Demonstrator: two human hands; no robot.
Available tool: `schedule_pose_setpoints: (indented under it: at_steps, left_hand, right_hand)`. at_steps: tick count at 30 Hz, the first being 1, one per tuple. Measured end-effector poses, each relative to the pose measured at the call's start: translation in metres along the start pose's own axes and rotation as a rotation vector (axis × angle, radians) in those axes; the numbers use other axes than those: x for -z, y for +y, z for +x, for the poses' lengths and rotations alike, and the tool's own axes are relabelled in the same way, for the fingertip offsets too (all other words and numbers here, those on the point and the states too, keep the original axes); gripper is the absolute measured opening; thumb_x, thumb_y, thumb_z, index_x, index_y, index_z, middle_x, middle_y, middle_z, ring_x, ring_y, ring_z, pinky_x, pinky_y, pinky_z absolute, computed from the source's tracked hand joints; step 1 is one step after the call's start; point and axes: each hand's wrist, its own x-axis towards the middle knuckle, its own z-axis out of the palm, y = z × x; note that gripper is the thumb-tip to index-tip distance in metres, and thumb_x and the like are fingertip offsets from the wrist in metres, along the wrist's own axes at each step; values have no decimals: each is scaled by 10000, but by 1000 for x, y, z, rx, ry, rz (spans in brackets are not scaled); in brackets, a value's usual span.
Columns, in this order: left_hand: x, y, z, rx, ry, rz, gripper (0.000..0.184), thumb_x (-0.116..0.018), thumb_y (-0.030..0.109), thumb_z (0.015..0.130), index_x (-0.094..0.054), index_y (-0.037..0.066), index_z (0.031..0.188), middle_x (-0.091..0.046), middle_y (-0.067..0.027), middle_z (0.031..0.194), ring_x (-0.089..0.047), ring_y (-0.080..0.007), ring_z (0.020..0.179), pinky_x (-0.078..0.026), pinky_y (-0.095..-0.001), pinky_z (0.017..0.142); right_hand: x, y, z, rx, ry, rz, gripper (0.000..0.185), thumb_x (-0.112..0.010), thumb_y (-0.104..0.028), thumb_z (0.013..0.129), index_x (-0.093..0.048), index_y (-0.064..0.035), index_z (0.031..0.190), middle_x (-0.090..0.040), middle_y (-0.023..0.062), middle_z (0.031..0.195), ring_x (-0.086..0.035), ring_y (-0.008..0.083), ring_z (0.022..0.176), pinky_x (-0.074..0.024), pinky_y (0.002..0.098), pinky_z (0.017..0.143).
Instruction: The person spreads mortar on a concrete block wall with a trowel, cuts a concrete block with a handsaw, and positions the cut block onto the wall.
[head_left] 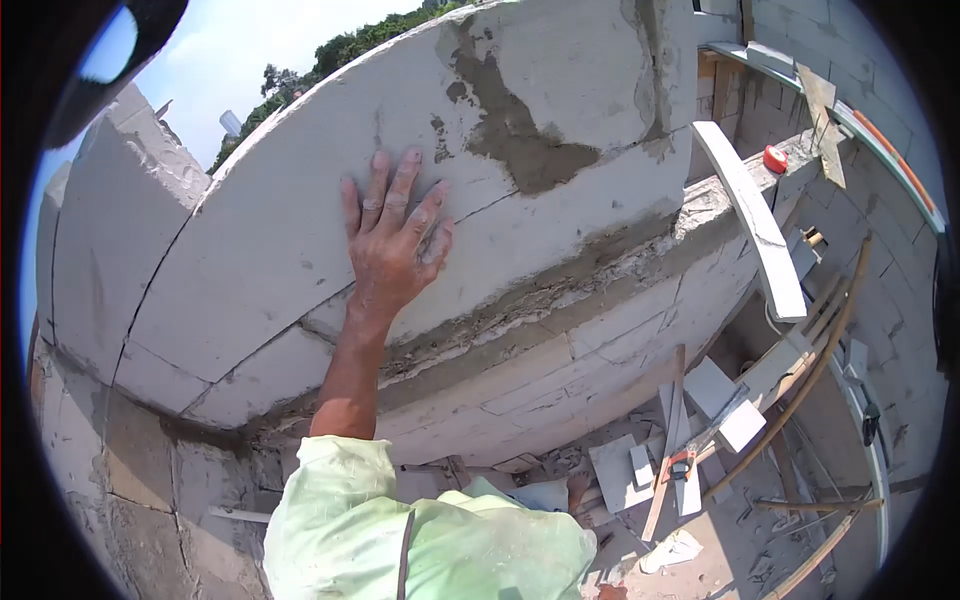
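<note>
My left hand [392,240] lies flat on the pale block wall [270,235], fingers spread and thumb out to the right. Nothing is held in it. A patch of wet grey mortar [515,140] is smeared on the blocks to the upper right of my fingers. Below the hand, a rough mortar joint [530,295] runs along a ledge, and thin cracks or seams cross the blocks. I cannot make out my right hand; my light green shirt [480,550] fills the bottom of the view.
At right, a long white strip [755,220] leans across the ledge, near a red round item [775,159]. Below lie boards, white block pieces [741,427], an orange-and-black tool [682,464] and a curved pole [815,375]. Trees [340,50] show beyond the wall's top edge.
</note>
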Motion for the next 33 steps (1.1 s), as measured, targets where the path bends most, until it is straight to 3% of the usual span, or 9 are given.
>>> schedule_pose_setpoints:
  at_steps: [12, 13, 14, 18, 21, 24, 26, 28, 33]
  left_hand:
    - [8, -12, -15, -30, 0, -57, 374, -726, 196, 764, -687, 212, 1135, -477, -42, 1448, -346, -253, 1401, -165, -499, 1178]
    - [10, -12, -15, -30, 4, -70, 374, -726, 196, 764, -687, 212, 1135, -477, -42, 1448, -346, -253, 1401, -165, -499, 1178]
    - [13, -12, -14, -20, -10, -61, 369, -723, 193, 766, -688, 210, 1133, -479, -41, 1447, -349, -253, 1399, -166, -497, 1178]
    - [7, -12, -16, -9, -8, -84, 417, -748, 178, 757, -671, 222, 1165, -475, -49, 1451, -341, -270, 1403, -158, -501, 1175]
    - [12, -10, -14, -1, -39, -80, 427, -750, 167, 751, -670, 219, 1167, -474, -49, 1452, -338, -272, 1406, -157, -503, 1173]
    - [11, -9, -13, 0, -12, -69, 372, -719, 176, 767, -690, 213, 1136, -486, -40, 1443, -356, -259, 1397, -158, -495, 1176]
    - [10, -10, -12, -13, -9, -64, 381, -722, 177, 766, -687, 216, 1143, -486, -41, 1444, -356, -261, 1397, -153, -494, 1176]
    - [11, -8, -15, -41, -33, -93, 390, -726, 178, 766, -685, 218, 1151, -486, -41, 1444, -355, -262, 1397, -149, -494, 1177]
    - [6, -10, -14, -66, 6, -20, 423, -727, 197, 784, -658, 235, 1200, -466, -38, 1461, -348, -267, 1401, -132, -500, 1177]
  right_hand:
    - [62, -136, -49, 27, 103, 12, 439, -722, -24, 645, -628, 40, 1070, -666, 180, 809, -644, 288, 688, -507, 444, 612]
    - [62, -145, -57, 30, 95, 6, 377, -716, -38, 666, -615, 79, 1010, -658, 188, 797, -641, 302, 683, -498, 439, 601]
    - [60, -147, -64, 164, 149, 23, 329, -674, -3, 653, -489, 110, 900, -557, 151, 662, -565, 236, 462, -449, 356, 387]
    - [31, -86, -21, 89, 114, 6, 260, -704, -65, 644, -578, 86, 814, -633, 203, 745, -632, 309, 562, -496, 422, 516]
    - [30, -55, -23, 40, 74, -278, 336, -716, -139, 631, -650, 64, 890, -686, 247, 889, -677, 380, 890, -527, 429, 772]
    - [33, -46, -35, -24, 73, -328, 482, -802, -99, 633, -631, 65, 1052, -699, 174, 954, -680, 294, 859, -534, 368, 770]
    - [36, -51, -52, 36, 115, -311, 520, -820, -146, 624, -643, 44, 1075, -698, 182, 984, -676, 306, 925, -530, 368, 806]
    - [43, -57, -55, -119, 26, -410, 485, -808, -172, 639, -628, 94, 1002, -688, 244, 965, -682, 339, 907, -535, 399, 782]
    - [32, -49, -67, 33, 199, -313, 399, -775, -196, 638, -641, 86, 886, -671, 287, 871, -673, 401, 876, -536, 432, 754]
